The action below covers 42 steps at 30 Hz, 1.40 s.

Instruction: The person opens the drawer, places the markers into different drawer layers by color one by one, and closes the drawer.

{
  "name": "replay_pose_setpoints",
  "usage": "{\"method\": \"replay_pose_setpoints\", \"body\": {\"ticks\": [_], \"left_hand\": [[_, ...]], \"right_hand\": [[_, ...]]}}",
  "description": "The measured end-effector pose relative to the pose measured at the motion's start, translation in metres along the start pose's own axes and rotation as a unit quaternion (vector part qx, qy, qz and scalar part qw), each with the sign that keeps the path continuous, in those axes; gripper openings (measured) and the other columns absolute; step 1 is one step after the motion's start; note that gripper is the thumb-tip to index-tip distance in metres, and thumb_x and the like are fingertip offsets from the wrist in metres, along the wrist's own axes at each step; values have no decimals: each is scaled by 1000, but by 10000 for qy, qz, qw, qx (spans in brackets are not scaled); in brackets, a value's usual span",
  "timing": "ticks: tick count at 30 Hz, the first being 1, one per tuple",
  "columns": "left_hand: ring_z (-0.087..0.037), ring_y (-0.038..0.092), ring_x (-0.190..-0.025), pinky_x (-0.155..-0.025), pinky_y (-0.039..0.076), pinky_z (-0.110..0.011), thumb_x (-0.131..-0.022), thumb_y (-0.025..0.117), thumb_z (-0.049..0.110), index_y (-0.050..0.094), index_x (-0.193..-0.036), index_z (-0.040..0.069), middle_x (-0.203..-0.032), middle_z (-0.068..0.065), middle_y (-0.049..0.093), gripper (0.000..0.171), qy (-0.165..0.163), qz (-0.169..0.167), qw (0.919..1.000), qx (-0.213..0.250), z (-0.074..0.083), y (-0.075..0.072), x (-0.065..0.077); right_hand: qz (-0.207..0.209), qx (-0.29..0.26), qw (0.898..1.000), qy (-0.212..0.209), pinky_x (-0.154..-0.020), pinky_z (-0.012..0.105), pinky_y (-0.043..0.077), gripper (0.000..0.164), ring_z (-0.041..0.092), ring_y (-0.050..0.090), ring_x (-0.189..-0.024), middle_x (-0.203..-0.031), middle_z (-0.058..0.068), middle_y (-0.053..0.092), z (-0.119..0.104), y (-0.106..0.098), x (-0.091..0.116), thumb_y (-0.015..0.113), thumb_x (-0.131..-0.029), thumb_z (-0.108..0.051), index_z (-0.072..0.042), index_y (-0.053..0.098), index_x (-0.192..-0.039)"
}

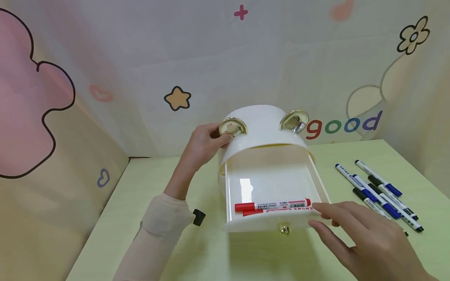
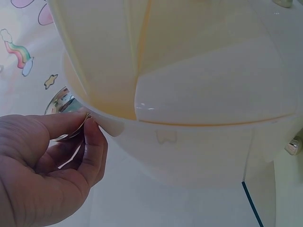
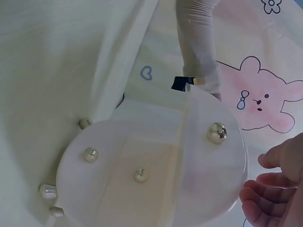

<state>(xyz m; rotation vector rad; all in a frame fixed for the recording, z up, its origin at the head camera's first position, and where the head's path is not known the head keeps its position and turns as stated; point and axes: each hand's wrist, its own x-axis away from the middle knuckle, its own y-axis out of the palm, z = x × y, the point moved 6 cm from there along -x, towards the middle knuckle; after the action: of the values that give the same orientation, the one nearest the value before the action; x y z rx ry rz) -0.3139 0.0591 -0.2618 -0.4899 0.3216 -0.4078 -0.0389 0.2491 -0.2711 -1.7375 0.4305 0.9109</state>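
Observation:
A white rounded storage box with two gold ear-shaped pieces on top stands on the table, its upper drawer pulled out. One red whiteboard marker lies along the drawer's front, with a second red marker partly hidden behind the front panel. My left hand pinches the left gold ear between thumb and fingers; the left wrist view shows the same grip at the box's edge. My right hand is at the drawer's front right corner, thumb and fingers apart, holding nothing.
Several blue and black whiteboard markers lie in a loose pile on the green table, right of the box. A gold knob sticks out from the drawer front. The printed cloth backdrop rises behind the table.

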Motion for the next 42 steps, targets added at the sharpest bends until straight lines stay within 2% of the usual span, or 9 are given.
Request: {"method": "replay_pose_setpoints", "body": {"ticks": [4, 8, 13, 15, 19, 23, 27, 33, 42], "left_hand": [[-21, 64, -89, -79, 52, -29, -99, 69, 13, 72, -117, 2, -101, -10, 69, 21, -4, 3, 10000, -2, -1, 1, 0], [-21, 64, -89, -79, 52, -29, -99, 68, 13, 72, -116, 3, -101, -10, 69, 21, 38, 7, 10000, 1, -1, 1, 0], [-21, 64, -89, -80, 53, -29, -99, 69, 12, 72, -117, 2, -101, -10, 69, 21, 26, 11, 10000, 0, -1, 0, 0], [-21, 64, -90, -80, 53, -30, -99, 69, 12, 72, -117, 2, -102, -10, 69, 21, -1, 6, 10000, 10, -2, 1, 0], [-22, 65, -91, -83, 54, -31, -99, 68, 12, 72, -119, 1, -104, -11, 69, 22, -32, 1, 10000, 28, -2, 1, 0], [-22, 65, -93, -83, 55, -31, -99, 68, 12, 71, -120, 1, -106, -11, 70, 24, -6, 3, 10000, 16, -2, 1, 0], [-22, 66, -93, -84, 55, -31, -99, 68, 12, 71, -121, 1, -106, -12, 70, 25, 26, 14, 10000, 35, -2, 1, 0], [-22, 66, -92, -83, 55, -30, -99, 69, 12, 71, -120, 0, -104, -12, 70, 24, 84, 33, 9999, 45, -2, 0, 0], [-22, 67, -92, -84, 55, -32, -99, 69, 12, 71, -121, 0, -105, -12, 70, 25, 71, 37, 9999, 74, -1, 0, 0]], "right_hand": [[123, 124, 9998, -35, -57, 14, 50, 63, 11, 65, -63, -83, -5, 73, -5, 2, 4, 43, -104, -64, -13, 79, -98], [340, 67, 9991, -258, -55, 16, 49, 59, 11, 62, -62, -81, -4, 72, -10, 3, 7, 46, -104, -61, -13, 79, -96], [272, 91, 9991, -322, -58, 20, 53, 58, 14, 65, -66, -87, -3, 75, -17, 7, 10, 46, -105, -60, -14, 79, -96], [127, 146, 9995, -244, -59, 23, 54, 59, 16, 68, -68, -90, -2, 76, -18, 10, 11, 45, -104, -62, -14, 80, -97], [234, 128, 9988, -407, -57, 25, 54, 57, 15, 66, -65, -88, -3, 76, -22, 16, 14, 47, -105, -60, -14, 80, -97], [216, 189, 9989, -383, -56, 25, 54, 56, 13, 67, -64, -85, -6, 76, -23, 23, 16, 48, -103, -62, -17, 81, -100], [23, 300, 9992, -255, -58, 23, 55, 59, 12, 69, -67, -90, -8, 77, -23, 29, 18, 44, -103, -66, -20, 81, -104], [-84, 305, 9992, -260, -56, 20, 53, 61, 14, 72, -68, -93, -6, 78, -24, 36, 17, 40, -105, -65, -20, 80, -107], [-16, 130, 9990, -433, -52, 11, 42, 59, 14, 64, -60, -92, -3, 78, -27, 43, 17, 40, -106, -61, -18, 80, -104]]}}
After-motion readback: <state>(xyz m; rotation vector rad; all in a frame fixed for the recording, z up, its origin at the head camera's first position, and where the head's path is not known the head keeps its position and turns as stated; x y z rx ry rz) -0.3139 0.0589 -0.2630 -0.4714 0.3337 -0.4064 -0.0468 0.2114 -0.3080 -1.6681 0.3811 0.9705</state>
